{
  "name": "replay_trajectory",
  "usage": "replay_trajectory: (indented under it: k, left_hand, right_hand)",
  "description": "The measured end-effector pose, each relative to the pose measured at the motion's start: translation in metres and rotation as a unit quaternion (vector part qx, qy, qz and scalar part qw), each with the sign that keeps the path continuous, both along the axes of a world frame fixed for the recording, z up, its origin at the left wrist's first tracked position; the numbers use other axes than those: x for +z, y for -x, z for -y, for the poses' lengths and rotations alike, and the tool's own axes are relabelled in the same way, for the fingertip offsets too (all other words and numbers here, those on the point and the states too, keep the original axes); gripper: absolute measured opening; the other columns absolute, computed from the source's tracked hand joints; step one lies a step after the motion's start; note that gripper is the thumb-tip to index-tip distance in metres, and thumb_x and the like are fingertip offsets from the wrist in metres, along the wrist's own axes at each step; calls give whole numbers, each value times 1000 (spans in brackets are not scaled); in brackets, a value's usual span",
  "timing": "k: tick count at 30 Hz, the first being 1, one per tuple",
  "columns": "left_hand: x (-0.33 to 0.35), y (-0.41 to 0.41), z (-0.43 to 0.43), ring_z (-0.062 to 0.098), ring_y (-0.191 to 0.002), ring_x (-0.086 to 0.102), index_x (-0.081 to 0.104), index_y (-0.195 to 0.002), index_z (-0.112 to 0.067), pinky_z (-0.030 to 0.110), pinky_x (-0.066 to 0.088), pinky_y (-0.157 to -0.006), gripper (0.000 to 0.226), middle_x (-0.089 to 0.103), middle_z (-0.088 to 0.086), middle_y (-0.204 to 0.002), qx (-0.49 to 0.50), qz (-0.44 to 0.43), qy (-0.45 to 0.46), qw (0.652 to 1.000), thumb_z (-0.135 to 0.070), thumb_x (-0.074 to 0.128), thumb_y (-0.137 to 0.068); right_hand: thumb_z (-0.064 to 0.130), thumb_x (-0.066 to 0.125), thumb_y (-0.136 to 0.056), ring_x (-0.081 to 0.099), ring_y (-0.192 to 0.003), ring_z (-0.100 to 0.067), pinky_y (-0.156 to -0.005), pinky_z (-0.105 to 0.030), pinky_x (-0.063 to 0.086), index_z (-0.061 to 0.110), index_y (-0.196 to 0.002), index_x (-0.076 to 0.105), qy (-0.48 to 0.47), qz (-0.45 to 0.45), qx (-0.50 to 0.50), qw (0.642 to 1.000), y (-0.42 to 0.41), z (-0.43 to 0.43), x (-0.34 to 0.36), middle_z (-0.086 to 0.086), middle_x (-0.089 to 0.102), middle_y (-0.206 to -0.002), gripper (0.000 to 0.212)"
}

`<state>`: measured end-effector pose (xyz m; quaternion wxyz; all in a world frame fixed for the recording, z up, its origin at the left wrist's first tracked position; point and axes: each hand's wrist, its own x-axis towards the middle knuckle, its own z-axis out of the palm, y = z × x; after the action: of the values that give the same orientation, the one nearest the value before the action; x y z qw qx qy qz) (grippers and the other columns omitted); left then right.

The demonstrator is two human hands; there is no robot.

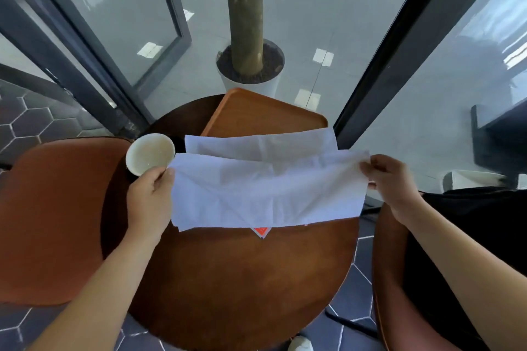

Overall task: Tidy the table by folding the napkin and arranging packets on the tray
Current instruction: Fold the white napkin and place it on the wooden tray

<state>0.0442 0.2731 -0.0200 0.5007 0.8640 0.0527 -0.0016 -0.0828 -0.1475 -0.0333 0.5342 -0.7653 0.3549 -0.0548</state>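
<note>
Both hands hold a white paper napkin (265, 188) stretched above the round brown wooden bench (242, 279). The left hand (149, 196) has its grip pinched on one end, the right hand (390, 182) on the other. An orange-brown wooden tray (256, 114) lies behind.

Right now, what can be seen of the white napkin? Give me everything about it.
The napkin is a thin white sheet, paper or soft cloth by its look, creased and partly folded, with a second layer showing behind its upper edge. It is stretched wide above the round wooden table. The left hand pinches its left end and the right hand its right end. Its far layer overlaps the orange tray. A red and white packet corner peeks out under its lower edge.
</note>
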Motion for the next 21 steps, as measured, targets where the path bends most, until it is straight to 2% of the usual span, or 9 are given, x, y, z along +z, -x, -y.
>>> replay_trajectory:
  k: [3,5,7,9,12,15,18,21]
  left_hand:
    - [-2,-23,10,14,-73,57,72,-99,-12,27,40,-65,22,62,-13,-74,-1,6,-59,998,-25,54,-99]
    - [-3,-34,15,13,-66,54,70,-91,-9,24,37,-61,23,57,-10,-67,-15,25,-106,994,-22,53,-100]
    - [-1,-44,22,13,-58,50,65,-80,-9,21,30,-52,24,50,-11,-60,-32,51,-161,985,-17,52,-99]
    - [1,-53,30,15,-55,46,68,-85,-7,25,31,-49,21,52,-6,-60,-47,78,-218,972,-14,53,-98]
    - [2,-65,41,22,-57,50,71,-91,-7,35,44,-49,19,64,6,-66,-81,98,-313,941,-11,53,-97]
    - [1,-77,49,27,-56,52,70,-95,-5,36,46,-49,17,65,12,-68,-98,93,-392,910,-9,54,-96]
    - [-1,-88,54,35,-66,60,69,-103,-4,41,51,-55,18,68,16,-77,-109,73,-457,880,-9,55,-95]
    - [-2,-92,60,35,-73,59,69,-98,-2,40,46,-53,14,67,16,-77,-100,78,-473,872,-8,57,-93]
  right_hand:
    - [10,65,-93,65,-79,-42,-86,-64,54,12,-78,70,40,-19,-8,999,-24,8,-4,-28,68,-87,16]
    - [10,63,-94,64,-80,-46,-84,-66,53,3,-82,67,61,-28,-9,998,-39,13,-9,-34,66,-91,15]
    - [11,62,-94,62,-74,-42,-80,-64,53,-3,-84,65,86,-42,-7,995,-54,16,-15,-35,64,-90,17]
    - [12,60,-93,58,-71,-37,-70,-54,53,0,-83,66,105,-57,0,993,-69,19,-22,-29,64,-81,17]
    - [16,58,-91,51,-64,-27,-60,-36,39,7,-73,62,143,-80,18,986,-92,24,-34,-11,56,-65,20]
    - [21,58,-90,49,-58,-27,-54,-33,34,16,-61,51,197,-95,44,975,-107,27,-47,1,50,-55,31]
    - [27,59,-90,54,-61,-27,-50,-27,32,21,-64,52,235,-108,52,965,-117,29,-54,6,54,-59,28]
    - [29,59,-91,54,-64,-29,-49,-25,27,25,-63,48,255,-108,59,959,-124,30,-59,8,52,-59,30]
